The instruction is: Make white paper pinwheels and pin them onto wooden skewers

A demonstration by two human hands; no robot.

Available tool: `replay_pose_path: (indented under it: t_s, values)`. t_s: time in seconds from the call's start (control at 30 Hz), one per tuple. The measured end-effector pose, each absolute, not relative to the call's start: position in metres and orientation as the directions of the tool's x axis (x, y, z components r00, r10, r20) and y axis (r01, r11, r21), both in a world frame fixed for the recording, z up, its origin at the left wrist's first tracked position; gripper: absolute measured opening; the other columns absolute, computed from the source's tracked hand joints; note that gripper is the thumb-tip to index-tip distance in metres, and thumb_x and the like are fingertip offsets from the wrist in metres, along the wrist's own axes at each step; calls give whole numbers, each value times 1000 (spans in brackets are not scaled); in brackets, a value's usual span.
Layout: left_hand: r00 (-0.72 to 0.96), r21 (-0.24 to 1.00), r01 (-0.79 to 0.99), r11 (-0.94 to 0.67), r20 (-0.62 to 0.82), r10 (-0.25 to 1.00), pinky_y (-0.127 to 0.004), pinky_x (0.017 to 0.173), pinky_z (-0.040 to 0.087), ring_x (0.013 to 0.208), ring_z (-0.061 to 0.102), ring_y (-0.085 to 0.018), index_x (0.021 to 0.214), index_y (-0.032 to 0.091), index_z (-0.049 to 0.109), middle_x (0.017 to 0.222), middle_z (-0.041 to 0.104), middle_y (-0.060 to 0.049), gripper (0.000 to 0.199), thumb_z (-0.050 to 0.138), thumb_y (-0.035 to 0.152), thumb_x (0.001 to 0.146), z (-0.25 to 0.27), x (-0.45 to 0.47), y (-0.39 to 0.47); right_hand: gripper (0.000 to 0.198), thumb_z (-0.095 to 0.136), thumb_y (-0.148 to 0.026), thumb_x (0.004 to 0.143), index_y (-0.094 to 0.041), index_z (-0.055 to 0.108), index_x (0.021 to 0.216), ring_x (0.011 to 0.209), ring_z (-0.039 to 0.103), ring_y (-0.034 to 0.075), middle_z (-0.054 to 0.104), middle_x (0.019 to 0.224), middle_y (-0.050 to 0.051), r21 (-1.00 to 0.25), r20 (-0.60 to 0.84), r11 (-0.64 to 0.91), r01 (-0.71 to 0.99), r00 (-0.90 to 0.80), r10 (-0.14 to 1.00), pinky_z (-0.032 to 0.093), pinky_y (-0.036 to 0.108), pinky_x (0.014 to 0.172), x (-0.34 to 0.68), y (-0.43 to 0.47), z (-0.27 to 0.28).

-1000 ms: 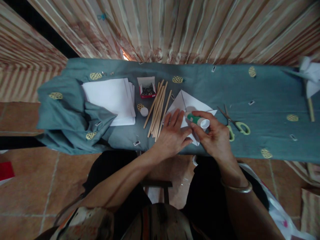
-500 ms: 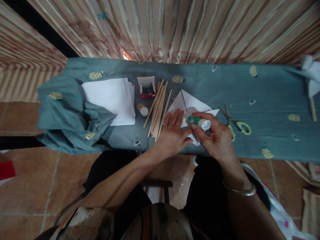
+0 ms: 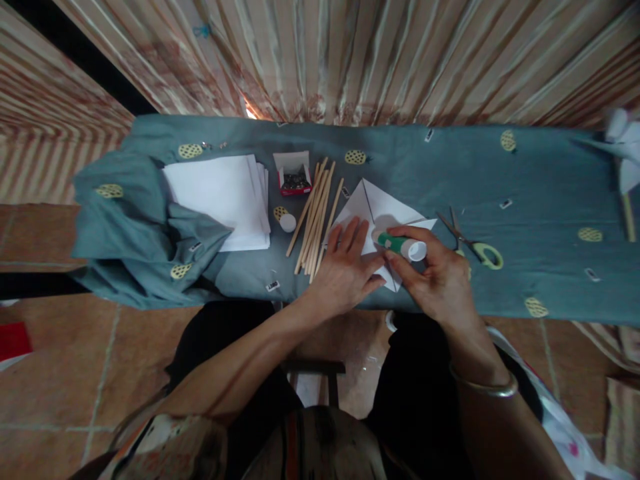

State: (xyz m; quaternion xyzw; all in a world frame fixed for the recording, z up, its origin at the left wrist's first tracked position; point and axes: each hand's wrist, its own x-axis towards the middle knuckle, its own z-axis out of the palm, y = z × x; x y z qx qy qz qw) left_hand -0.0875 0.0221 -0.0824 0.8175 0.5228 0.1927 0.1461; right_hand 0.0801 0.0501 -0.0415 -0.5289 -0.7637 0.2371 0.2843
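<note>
A square of white paper (image 3: 393,205), cut and marked with dark diagonal lines, lies in front of me. My left hand (image 3: 349,267) rests on its left part, palm down with fingers spread. My right hand (image 3: 440,270) grips a green and white glue stick (image 3: 397,245), tilted so its tip is at the middle of the paper. Part of the paper is hidden beneath both hands. A round white cap (image 3: 287,223) sits left of a bundle of thin wooden sticks (image 3: 315,217).
White paper sheets (image 3: 215,197) are stacked at the left. Behind the sticks stands an opened small box (image 3: 294,179) of dark pins or tacks. Scissors (image 3: 473,245) with yellow-green handles lie at right. A paper pinwheel (image 3: 631,150) on a stick is at the far right edge.
My right hand and the glue stick have shifted slightly to the right over the paper. My left hand stays in place on the sheet.
</note>
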Motion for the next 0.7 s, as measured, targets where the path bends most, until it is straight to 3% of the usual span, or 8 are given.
replay_pose_path:
  t_s: [0.17,0.37,0.7]
  values:
    - [378,430,804,-412,166,911,-63,117,24,147,27,-39,118,23,67,157,36,-14,39,66,44,86,-83,-87,22,27,68,-28,84,-25,66,111,51,57,11,75,99,1,-646,182,323,692,-271,945,49,28,55,81,50,-41]
    - [382,421,803,-422,181,907,-63,116,25,147,26,-38,121,24,65,158,34,-13,41,66,46,86,-83,-88,22,28,66,-32,86,-24,66,113,69,67,18,74,103,3,-628,184,312,713,-252,950,51,30,61,82,50,-41]
    - [387,423,803,-419,165,907,-63,116,24,147,25,-39,128,26,62,158,34,-13,47,66,46,85,-83,-88,22,25,65,-32,86,-23,66,110,82,70,22,75,103,5,-607,231,335,720,-243,942,54,33,68,82,54,-42]
